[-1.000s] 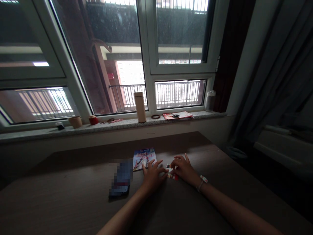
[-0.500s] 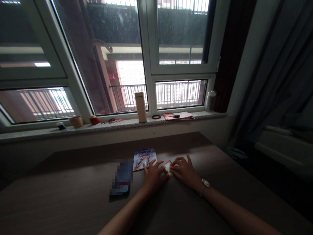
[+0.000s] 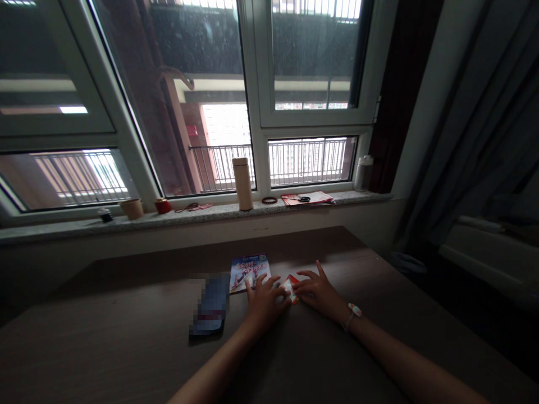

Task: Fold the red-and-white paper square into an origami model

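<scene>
A small folded paper [image 3: 290, 284], white with red edges, is on the brown table between my two hands. My left hand [image 3: 265, 303] holds its left side, thumb and fingertips closed at the lower edge and the other fingers raised. From the right, my right hand [image 3: 323, 296] grips the paper with its thumb and fingers, while one finger points up and away. A bracelet with a pale charm [image 3: 354, 310] circles the right wrist. Just beyond my left hand's fingers lies a blue printed booklet [image 3: 248, 268]; its lower right part is hidden by them.
A dark phone [image 3: 211, 307], partly pixelated, lies left of my hands on the table [image 3: 126, 314]. Along the windowsill stand a beige flask [image 3: 242, 185], a paper cup [image 3: 132, 209], a red spool-like item [image 3: 162, 206], a clear bottle [image 3: 363, 174] and scissors [image 3: 303, 198] on red papers.
My right hand's fingers have shifted slightly on the paper, and the raised finger has moved a little left. More of the paper's red upper edge shows. My left hand has barely moved.
</scene>
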Motion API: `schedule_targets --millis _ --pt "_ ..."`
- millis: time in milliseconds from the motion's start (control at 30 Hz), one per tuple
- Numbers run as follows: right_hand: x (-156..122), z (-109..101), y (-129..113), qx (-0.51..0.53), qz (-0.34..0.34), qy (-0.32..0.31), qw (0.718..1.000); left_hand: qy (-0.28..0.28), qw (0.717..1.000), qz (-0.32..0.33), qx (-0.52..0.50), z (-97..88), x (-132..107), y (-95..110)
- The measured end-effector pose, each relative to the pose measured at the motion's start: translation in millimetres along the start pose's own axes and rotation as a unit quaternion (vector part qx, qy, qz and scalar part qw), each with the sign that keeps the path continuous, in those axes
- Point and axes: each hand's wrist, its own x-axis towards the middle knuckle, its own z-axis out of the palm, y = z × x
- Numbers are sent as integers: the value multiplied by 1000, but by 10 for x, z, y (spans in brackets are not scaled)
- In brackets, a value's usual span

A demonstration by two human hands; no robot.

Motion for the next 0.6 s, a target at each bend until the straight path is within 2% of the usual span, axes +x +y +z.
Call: schedule_targets --millis 200,600 --pt "-3 12 32 -3 0 1 1000 1 1000 6 2 42 12 -35" --pt "-14 -1 -15 -8 22 -2 1000 -15 1000 -4 -17 10 7 -4"
